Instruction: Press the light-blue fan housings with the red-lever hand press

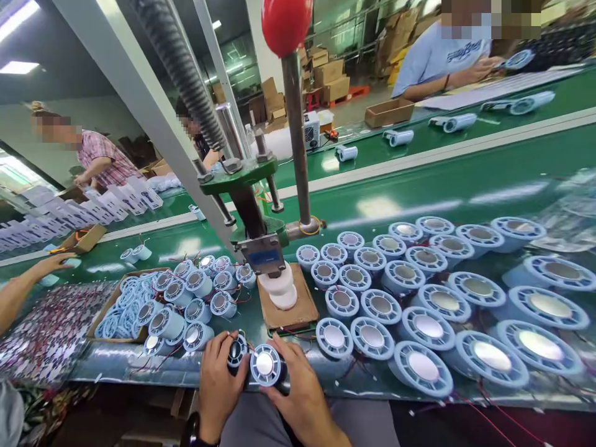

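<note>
At right hand, blue housing faces camera end-on

From here the bench looks dark green, and the motor housings on it are pale blue with silvery discs at their centres. The press is green and dark metal, its knob bright red, its pad white over brown cardboard. Red and dark wires trail out. One worker's shirt is pink plaid; another's is light blue.
</note>
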Motion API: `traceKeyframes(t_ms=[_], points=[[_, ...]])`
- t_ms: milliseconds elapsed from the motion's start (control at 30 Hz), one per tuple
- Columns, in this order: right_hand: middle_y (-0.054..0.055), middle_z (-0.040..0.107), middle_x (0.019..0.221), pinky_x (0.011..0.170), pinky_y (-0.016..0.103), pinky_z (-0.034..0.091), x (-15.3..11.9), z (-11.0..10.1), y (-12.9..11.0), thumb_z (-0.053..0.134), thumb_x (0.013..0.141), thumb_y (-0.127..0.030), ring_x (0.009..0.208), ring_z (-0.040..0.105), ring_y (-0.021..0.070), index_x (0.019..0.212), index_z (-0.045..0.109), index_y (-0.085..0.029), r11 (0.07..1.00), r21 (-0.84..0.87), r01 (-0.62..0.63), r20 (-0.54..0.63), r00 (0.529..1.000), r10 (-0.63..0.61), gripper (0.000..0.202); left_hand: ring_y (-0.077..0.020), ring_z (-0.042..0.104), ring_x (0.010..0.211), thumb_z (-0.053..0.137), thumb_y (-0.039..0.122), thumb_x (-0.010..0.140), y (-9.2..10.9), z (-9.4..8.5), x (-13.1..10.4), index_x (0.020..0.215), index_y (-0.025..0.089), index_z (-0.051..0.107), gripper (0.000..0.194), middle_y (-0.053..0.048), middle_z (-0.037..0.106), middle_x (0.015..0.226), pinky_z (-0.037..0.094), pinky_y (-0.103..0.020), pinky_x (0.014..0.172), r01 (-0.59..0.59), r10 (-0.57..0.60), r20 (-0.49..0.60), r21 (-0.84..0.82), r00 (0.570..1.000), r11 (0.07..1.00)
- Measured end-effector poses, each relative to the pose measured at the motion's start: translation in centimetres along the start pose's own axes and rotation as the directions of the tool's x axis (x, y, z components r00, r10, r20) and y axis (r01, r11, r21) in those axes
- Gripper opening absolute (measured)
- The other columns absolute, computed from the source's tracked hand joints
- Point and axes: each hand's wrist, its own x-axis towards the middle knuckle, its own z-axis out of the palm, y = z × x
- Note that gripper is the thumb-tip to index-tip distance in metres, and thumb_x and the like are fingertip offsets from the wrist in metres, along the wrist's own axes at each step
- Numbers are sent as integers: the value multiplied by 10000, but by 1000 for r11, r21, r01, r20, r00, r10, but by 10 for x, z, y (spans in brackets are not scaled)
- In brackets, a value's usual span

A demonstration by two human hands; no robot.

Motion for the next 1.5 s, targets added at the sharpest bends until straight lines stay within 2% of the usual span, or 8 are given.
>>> traceKeyframes(t_ms=[333,600,733,833,1000,1100,1233,1500], points=[[101,635,1231,924,349,571,-2,-2,0,594,765,-75,1119,620,238,1447,385,-168,998,9,59,-21,998,-59,719,-286,583,1067,569,366,939,8,-6,-2,1196,198,577,307,-116,631,1142,497,-445,898,27,-28,21,30,999,999],[99,628,1221,963,384,553,6,-13,-1,588,759,-66,1136,585,240,1440,426,-214,993,98,-60,191,981,40,716,-291,589,1087,549,346,936,14,-8,-1,1212,184,574,321,-121,647,1144,493,-458,931,81,-81,22,-12,997,997],[82,494,1418,1086,418,468,8,-26,-2,528,783,-57,1305,486,237,1387,495,-256,991,110,-80,313,949,42,636,-289,591,1099,551,346,935,13,-7,-3,1239,181,562,346,-121,645,1168,492,-457,939,80,-80,6,-40,997,996],[95,351,1514,1125,454,421,5,-19,-10,598,761,-100,1384,403,270,1444,422,-268,991,46,-123,213,971,110,725,-293,591,1100,579,371,926,7,-3,-6,1261,180,553,387,-125,642,1191,492,-463,933,63,-64,-15,-49,998,997],[139,495,1308,1067,544,432,8,21,-20,769,686,-203,1233,509,330,1361,501,-220,950,-106,-294,-105,953,284,726,-294,589,1106,579,343,924,-2,5,-7,1261,168,555,380,-123,644,1200,491,-474,940,28,-32,-44,-73,999,997],[116,540,1279,1071,448,456,12,25,-16,647,773,-163,1210,550,258,1375,469,-209,969,-45,-245,-107,965,239,629,-293,589,1110,572,322,923,-6,7,-9,1257,155,559,374,-123,650,1199,494,-473,943,4,-9,-59,-96,998,995],[102,499,1401,1144,406,390,8,13,-12,577,770,-148,1326,485,221,1470,344,-208,987,-10,-163,-9,987,163,741,-295,581,1120,589,306,912,-9,8,-12,1277,157,550,396,-121,649,1216,488,-466,956,-20,12,-60,-133,998,991],[99,581,1193,1021,411,485,11,34,-17,703,724,-251,1121,590,244,1352,466,-167,956,-78,-282,-288,925,249,677,-276,597,1051,631,233,860,-13,8,-11,1293,187,558,442,-98,675,1145,503,-439,902,-11,6,-24,-209,1000,978]])
